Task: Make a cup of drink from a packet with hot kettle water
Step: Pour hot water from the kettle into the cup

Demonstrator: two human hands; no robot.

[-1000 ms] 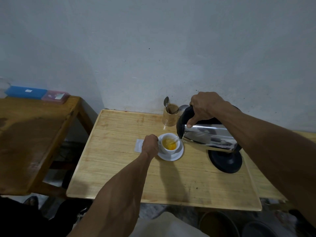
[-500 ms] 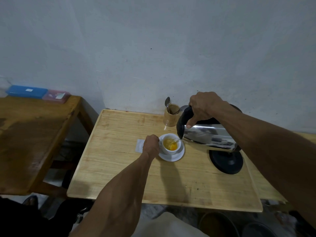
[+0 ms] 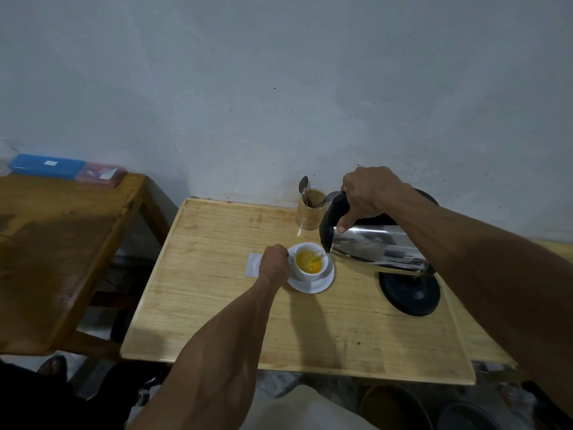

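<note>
A white cup holding yellow-orange liquid stands on a white saucer in the middle of the light wooden table. My left hand grips the cup at its left side. My right hand is closed on the black handle of a steel kettle, which is tipped to the left with its spout over the cup's right rim. A thin stream of water runs into the cup. A white packet lies flat just left of my left hand, partly hidden by it.
The kettle's black base sits on the table to the right. A wooden holder with a spoon stands at the back by the wall. A darker table at left carries a blue box and a pink box.
The kettle stays tipped over the cup and water keeps running in; the yellow liquid has risen a little. Both hands hold their places.
</note>
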